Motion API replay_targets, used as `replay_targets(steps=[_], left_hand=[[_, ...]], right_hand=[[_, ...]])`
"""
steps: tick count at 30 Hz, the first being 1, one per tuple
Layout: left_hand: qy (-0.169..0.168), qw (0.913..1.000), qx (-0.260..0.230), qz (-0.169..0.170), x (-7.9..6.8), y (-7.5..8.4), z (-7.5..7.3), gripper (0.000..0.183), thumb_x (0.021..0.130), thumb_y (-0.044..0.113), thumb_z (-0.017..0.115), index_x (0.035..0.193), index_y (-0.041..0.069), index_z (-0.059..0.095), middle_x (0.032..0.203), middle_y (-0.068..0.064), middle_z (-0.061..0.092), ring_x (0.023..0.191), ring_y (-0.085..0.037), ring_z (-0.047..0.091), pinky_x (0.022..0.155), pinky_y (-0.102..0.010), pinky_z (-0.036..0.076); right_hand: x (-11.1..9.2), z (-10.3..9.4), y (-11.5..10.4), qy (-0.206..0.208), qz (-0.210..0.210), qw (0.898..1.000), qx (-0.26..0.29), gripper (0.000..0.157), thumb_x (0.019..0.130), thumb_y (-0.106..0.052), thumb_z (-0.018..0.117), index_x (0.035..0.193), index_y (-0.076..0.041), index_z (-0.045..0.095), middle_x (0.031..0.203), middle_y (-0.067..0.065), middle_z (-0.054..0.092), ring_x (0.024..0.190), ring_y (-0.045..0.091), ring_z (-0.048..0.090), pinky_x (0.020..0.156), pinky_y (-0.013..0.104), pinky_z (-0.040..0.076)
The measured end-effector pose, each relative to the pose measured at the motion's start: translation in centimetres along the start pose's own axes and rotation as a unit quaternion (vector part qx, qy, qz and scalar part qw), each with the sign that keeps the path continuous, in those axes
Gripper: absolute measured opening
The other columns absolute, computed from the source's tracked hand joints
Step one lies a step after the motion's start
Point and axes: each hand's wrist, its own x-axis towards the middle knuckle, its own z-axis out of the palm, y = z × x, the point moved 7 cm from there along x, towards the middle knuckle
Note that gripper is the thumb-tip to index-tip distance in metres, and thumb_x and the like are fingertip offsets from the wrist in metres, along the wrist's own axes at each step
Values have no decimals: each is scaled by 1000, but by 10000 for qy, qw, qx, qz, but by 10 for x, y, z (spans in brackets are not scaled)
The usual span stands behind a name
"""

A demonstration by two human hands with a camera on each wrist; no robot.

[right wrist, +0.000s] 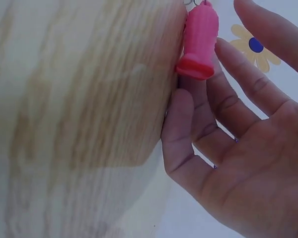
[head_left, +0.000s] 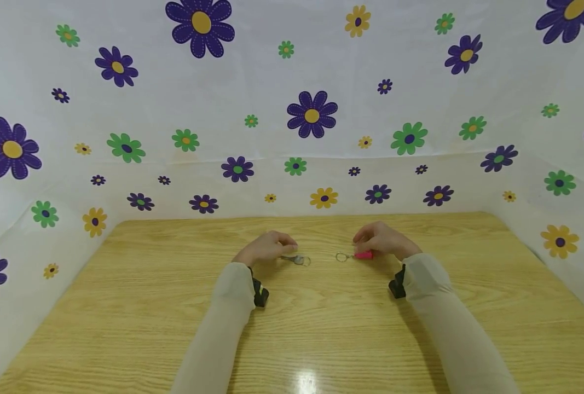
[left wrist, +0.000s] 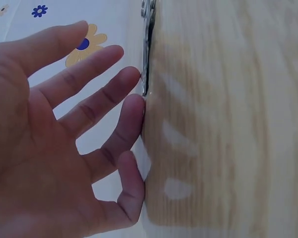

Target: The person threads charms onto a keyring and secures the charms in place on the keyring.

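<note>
One metal key (head_left: pixel 299 260) lies on the desk (head_left: pixel 321 323), the left hand (head_left: pixel 266 247) at its tip. Right of the key, the right hand (head_left: pixel 382 239) is just beside a pink keychain fob (head_left: pixel 364 255). I see both hands loose, apart, gripping nothing; a stray nudge could slide either away.

backdrop (head_left: pixel 252 82) — white, with purple, green, yellow flowers (head_left: pixel 312 115); table (head_left: pixel 149 328) — grained wood; glare (head_left: pixel 306 381) nearest viewer

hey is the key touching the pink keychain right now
Apart. The head view shows a strip of wooden tabletop between the key, ring included, and the pink keychain with its ring.
</note>
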Motion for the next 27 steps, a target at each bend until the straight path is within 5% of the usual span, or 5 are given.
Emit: replay_targets(steps=[9, 18, 27], left_hand=[[-153, 9996, -201, -109, 2, 0, 5, 33, 102, 21, 61, 126, -1, 68, 117, -11, 68, 105, -25, 59, 92, -40, 49], [-101, 9993, -280, -239, 1, 2, 7, 35, 95, 19, 71, 125, 1, 68, 122, -13, 66, 111, -28, 58, 98, -44, 47], [-36, 9993, -187, -336, 3, 1, 10, 35, 92, 16, 77, 124, 6, 70, 94, -7, 59, 84, -19, 49, 77, -34, 42]], right_hand=[[1, 9, -8, -74, -207, 9994, -282, 28, 85, -7, 78, 106, 9, 70, 104, 17, 68, 87, 21, 56, 76, 30, 46], [2, 14, -13, -53, -277, 9983, -504, 16, 82, -3, 80, 91, 4, 68, 99, 15, 64, 84, 23, 51, 74, 32, 42], [2, 15, -16, 68, -228, 9970, -741, 12, 81, 1, 78, 80, 0, 66, 93, 10, 62, 81, 22, 50, 71, 31, 42]])
